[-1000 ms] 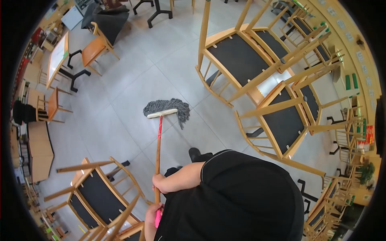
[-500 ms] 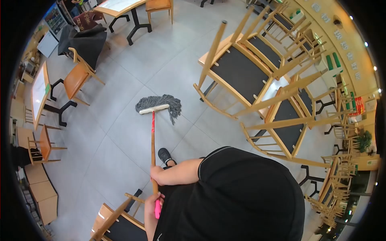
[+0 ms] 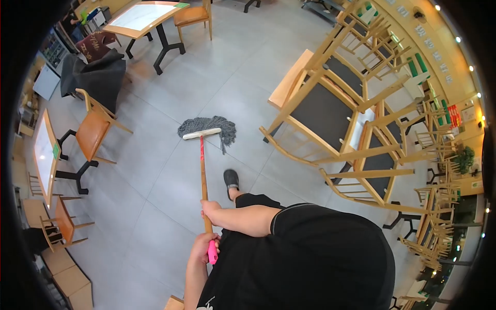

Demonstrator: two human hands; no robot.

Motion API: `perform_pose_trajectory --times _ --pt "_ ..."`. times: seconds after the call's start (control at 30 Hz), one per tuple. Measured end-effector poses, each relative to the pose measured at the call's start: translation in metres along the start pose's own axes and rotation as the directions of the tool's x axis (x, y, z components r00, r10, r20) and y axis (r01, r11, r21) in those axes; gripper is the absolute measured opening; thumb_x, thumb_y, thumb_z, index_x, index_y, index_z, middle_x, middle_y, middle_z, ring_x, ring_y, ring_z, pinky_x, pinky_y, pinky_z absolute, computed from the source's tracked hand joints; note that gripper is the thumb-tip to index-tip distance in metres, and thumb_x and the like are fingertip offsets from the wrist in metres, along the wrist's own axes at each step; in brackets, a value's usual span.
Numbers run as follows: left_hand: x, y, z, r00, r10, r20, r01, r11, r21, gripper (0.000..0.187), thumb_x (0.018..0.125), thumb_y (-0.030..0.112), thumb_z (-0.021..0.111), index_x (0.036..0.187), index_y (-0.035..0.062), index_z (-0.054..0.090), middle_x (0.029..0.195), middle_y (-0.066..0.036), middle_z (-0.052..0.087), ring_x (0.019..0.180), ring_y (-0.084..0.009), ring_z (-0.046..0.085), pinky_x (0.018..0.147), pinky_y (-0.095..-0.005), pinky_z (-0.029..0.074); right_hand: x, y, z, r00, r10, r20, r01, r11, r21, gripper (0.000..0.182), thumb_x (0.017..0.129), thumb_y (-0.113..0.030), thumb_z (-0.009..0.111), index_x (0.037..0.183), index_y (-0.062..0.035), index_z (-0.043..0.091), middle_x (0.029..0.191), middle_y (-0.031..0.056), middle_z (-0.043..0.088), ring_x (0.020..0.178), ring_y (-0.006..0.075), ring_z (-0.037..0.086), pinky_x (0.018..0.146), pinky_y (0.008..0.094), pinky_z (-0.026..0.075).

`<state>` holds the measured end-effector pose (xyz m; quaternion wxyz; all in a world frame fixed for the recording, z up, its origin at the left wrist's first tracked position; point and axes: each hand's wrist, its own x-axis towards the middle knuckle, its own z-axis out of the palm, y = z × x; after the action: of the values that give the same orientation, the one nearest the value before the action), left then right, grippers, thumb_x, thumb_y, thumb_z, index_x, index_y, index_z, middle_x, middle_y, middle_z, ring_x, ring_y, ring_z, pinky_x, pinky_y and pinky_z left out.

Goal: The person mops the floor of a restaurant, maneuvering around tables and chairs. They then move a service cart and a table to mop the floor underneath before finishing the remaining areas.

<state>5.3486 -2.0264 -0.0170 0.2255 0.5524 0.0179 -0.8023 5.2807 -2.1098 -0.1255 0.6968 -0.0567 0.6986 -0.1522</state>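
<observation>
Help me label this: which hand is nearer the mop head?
The right hand, on the wooden shaft; the left hand is farther back, at the pink grip.

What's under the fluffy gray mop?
Gray floor tiles show all around the mop, so it seems to rest on them. It hides whatever is right beneath it.

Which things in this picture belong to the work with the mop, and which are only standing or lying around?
In use:
- mop head
- wooden handle
- pink end piece
- tiled floor

Only around:
- upturned chairs
- table under them
- orange-seated chair
- dark draped cloth
- green plant
</observation>
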Motion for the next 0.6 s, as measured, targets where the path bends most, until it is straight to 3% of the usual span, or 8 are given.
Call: perform_pose_trajectory --times 0.1,0.2,0.27,0.37,0.47,0.5,0.6 --pt "0.001 0.045 -0.017 1.0 -0.01 0.02 0.009 0.998 0.058 0.016 0.074 0.014 0.052 0.072 -0.0014 0.052 0.049 -0.003 0.049 0.036 -0.0117 0.045 0.034 -0.0231 0.04 0.021 -0.025 0.028 0.999 -0.001 0.048 -0.002 0.999 0.053 0.033 0.082 -0.031 0.045 0.078 0.0024 0.049 0.059 0.0076 0.048 0.047 0.0144 0.047 0.04 0.0278 0.041" --pt "0.001 0.109 -0.026 0.996 -0.066 -0.062 0.069 0.996 0.053 0.016 0.075 0.015 0.052 0.074 -0.0012 0.053 0.049 -0.002 0.048 0.036 -0.0101 0.043 0.033 -0.0216 0.038 0.033 -0.065 0.064 0.993 -0.017 0.115 0.021 0.999 -0.034 0.033 0.082 -0.03 0.045 0.077 0.0025 0.049 0.057 0.0082 0.048 0.047 0.016 0.048 0.042 0.0289 0.041" --pt "-0.002 0.156 -0.032 0.995 -0.061 -0.076 0.065 0.997 0.052 0.017 0.075 0.016 0.051 0.076 -0.0012 0.053 0.049 -0.002 0.048 0.035 -0.0091 0.042 0.033 -0.0207 0.036 0.029 -0.102 0.091 0.998 0.019 0.063 -0.026 0.994 0.104 0.035 0.081 -0.032 0.045 0.075 0.0028 0.049 0.057 0.0094 0.048 0.047 0.0185 0.048 0.045 0.0312 0.041" --pt "-0.014 0.225 -0.032 0.981 -0.171 -0.09 0.183 0.972 0.144 0.023 0.077 0.019 0.052 0.086 -0.0018 0.053 0.049 -0.001 0.048 0.036 -0.0085 0.042 0.035 -0.0203 0.036 0.026 -0.145 0.124 0.995 0.037 0.088 -0.048 0.991 0.121 0.037 0.08 -0.033 0.044 0.069 0.0018 0.051 0.057 0.0108 0.051 0.047 0.0204 0.049 0.048 0.0325 0.041" --pt "-0.027 0.269 -0.012 0.976 -0.174 -0.13 0.194 0.967 0.163 0.026 0.077 0.019 0.052 0.094 -0.0007 0.051 0.052 -0.002 0.049 0.04 -0.0088 0.044 0.037 -0.0208 0.038 0.019 -0.182 0.133 0.995 0.04 0.091 -0.041 0.999 0.001 0.04 0.079 -0.035 0.043 0.063 0.0008 0.051 0.057 0.0121 0.053 0.048 0.0218 0.051 0.05 0.0331 0.041" --pt "-0.034 0.274 -0.01 0.979 -0.133 -0.155 0.16 0.972 0.172 0.03 0.077 0.018 0.051 0.102 0.0016 0.047 0.06 -0.005 0.053 0.043 -0.0096 0.046 0.039 -0.0216 0.038 0.012 -0.195 0.133 0.996 0.063 0.063 -0.062 0.998 -0.012 0.04 0.079 -0.033 0.04 0.06 0.0003 0.052 0.056 0.0124 0.054 0.05 0.0219 0.052 0.049 0.0335 0.042" --pt "-0.076 0.298 0.025 0.96 -0.193 -0.204 0.224 0.965 0.14 0.031 0.078 0.015 0.049 0.106 0.0032 0.045 0.067 -0.006 0.053 0.045 -0.0099 0.046 0.038 -0.0216 0.038 0.006 -0.215 0.137 0.984 0.141 0.111 -0.142 0.99 0.003 0.038 0.08 -0.031 0.038 0.061 -0.0002 0.051 0.057 0.0119 0.053 0.051 0.0213 0.053 0.049 0.0347 0.044"
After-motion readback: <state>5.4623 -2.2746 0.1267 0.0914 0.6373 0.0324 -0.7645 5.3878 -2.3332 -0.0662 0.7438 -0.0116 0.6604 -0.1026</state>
